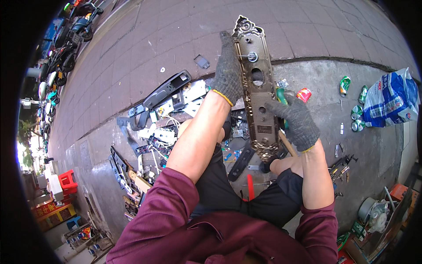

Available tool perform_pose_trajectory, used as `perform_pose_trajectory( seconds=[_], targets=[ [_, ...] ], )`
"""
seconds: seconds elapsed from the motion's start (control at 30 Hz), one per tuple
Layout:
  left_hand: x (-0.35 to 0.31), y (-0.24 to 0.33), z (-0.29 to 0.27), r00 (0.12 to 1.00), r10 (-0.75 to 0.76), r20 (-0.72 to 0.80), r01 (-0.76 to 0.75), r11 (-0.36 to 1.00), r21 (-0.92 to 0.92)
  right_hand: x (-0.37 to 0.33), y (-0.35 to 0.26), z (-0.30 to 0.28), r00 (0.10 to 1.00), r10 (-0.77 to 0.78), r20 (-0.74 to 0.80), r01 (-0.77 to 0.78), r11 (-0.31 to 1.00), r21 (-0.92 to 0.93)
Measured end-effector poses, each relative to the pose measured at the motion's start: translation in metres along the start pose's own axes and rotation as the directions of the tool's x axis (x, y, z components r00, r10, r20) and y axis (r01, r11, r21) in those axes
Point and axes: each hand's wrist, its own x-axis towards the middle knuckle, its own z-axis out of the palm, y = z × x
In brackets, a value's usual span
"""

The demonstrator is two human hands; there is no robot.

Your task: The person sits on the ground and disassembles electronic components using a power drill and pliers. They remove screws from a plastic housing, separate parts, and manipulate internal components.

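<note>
Upright in front of me stands a long ornate metal door-lock plate [263,105], its ribbed back showing holes and a round silver fitting [252,56]. My left hand [227,70], in a dark grey knit glove, is closed on its upper left edge, thumb pointing up. My right hand [299,121], gloved alike, is closed round a green-handled tool [282,97] at the plate's right edge. The fingertips touch the plate; the tool's working end is hidden. Below that hand, a wooden handle [288,143] slants behind the plate.
Scrap plastic and metal parts [160,132] lie left of my legs, with a black handset-shaped casing [167,89] beyond. Crushed cans [345,86] and a blue-white sack [391,99] are at right. A red-handled item [250,187] lies between my legs. Motorbikes [55,79] stand far left.
</note>
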Motion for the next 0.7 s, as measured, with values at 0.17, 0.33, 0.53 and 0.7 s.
perform_pose_trajectory(
  seconds=[0.17,0.33,0.53,0.7],
  targets=[
    [-0.005,-0.003,0.006,0.979,0.08,-0.185,0.033,0.843,0.537,0.009,0.002,0.012,0.968,0.066,-0.243,-0.088,0.993,-0.083],
    [-0.016,-0.018,0.013,0.897,0.419,0.142,-0.443,0.857,0.264,0.008,0.003,0.003,0.901,-0.187,-0.391,0.121,0.975,-0.188],
    [-0.019,-0.003,-0.002,0.753,0.492,0.437,-0.502,-0.001,0.865,0.009,0.002,-0.005,0.845,-0.213,-0.49,0.005,0.92,-0.392],
    [-0.011,0.024,-0.013,0.981,0.192,-0.001,-0.09,0.467,0.879,0.01,0.007,-0.018,0.839,-0.193,-0.509,-0.031,0.917,-0.398]
  ],
)
